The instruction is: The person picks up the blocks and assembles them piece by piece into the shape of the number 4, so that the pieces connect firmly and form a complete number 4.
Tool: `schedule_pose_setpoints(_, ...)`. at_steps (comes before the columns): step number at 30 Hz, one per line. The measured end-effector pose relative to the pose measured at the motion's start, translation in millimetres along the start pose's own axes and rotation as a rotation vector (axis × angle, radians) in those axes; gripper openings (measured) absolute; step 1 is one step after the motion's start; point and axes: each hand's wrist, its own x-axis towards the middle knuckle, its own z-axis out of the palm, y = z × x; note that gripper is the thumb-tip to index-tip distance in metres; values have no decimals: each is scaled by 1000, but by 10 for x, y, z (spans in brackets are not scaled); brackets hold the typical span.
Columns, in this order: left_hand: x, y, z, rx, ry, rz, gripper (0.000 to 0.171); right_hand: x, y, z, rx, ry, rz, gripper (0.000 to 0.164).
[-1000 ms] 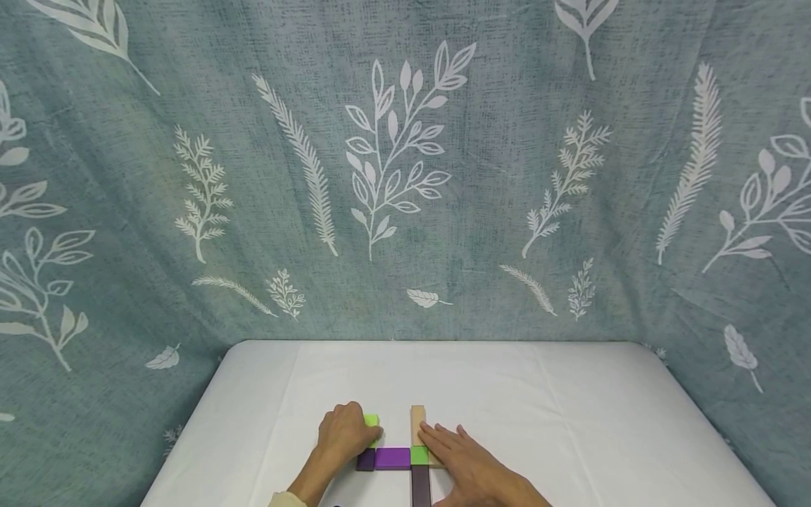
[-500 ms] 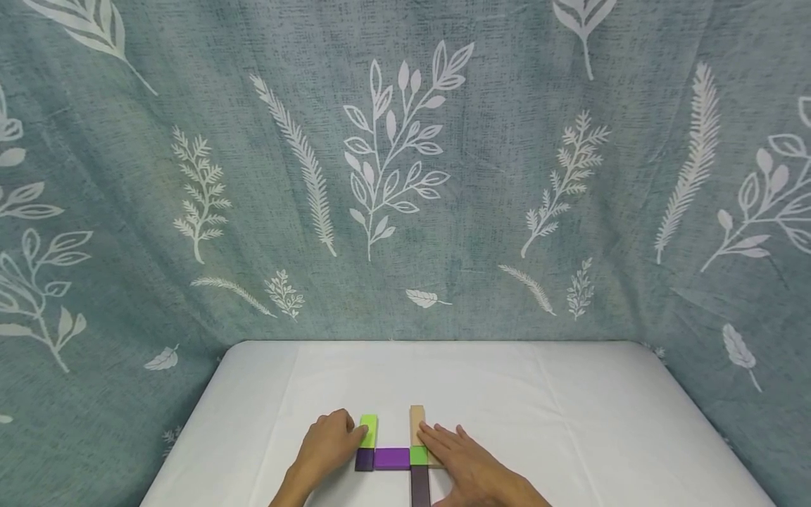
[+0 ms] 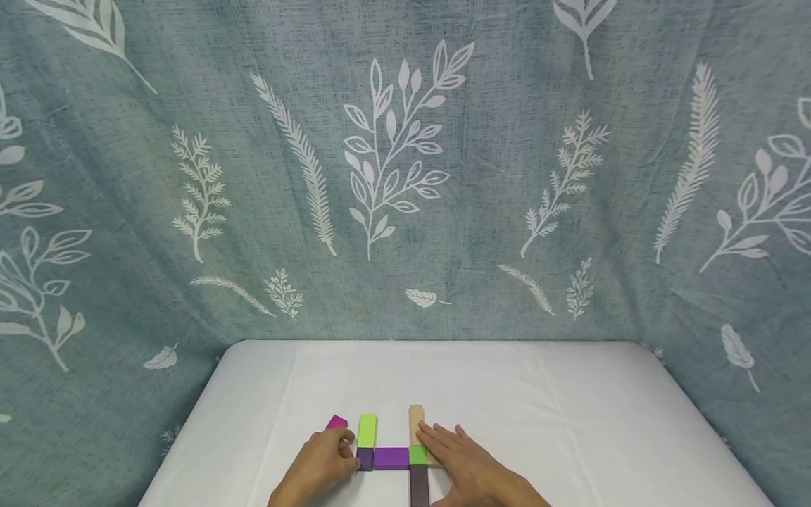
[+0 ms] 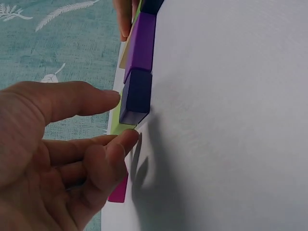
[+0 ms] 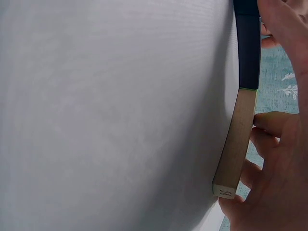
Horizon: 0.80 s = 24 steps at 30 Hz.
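My left hand (image 3: 319,461) is beside the left end of the joined blocks, its thumb tip at the dark purple block (image 3: 365,459) and its other fingers bent. In the left wrist view thumb and fingertip stand apart near that block (image 4: 138,94). Past the fingers lies a magenta block (image 3: 337,422), partly hidden. A lime block (image 3: 367,431) stands behind the dark purple one; a purple block (image 3: 391,458) runs right to a small green one (image 3: 417,455). My right hand (image 3: 465,465) rests with spread fingers over a tan block (image 5: 236,144), touching the far tan block (image 3: 416,422).
A dark brown block (image 3: 419,486) extends from the green block toward the near edge. All blocks lie on a white table (image 3: 538,394). Behind it hangs a blue-green leaf-patterned cloth (image 3: 481,211).
My left hand has come off the lime block, moving left and then nearer to me, baring the lime and magenta blocks. The right hand has stayed in place.
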Motion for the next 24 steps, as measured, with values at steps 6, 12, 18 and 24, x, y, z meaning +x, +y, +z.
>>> schedule_pose_setpoints(6,18,-26,40,1,18,-1,38,-1,13,32,-9,15,-7,116)
schedule_pose_setpoints(12,41,-34,73,-27,31,2,34,3,12,27,-2,11,-2,115)
schedule_pose_setpoints(18,43,-19,87,-36,39,1,33,3,1,-1,10,6,-3,115)
schedule_pose_setpoints(24,32,-14,102,-43,36,-12,32,3,-15,-8,32,-7,11,115)
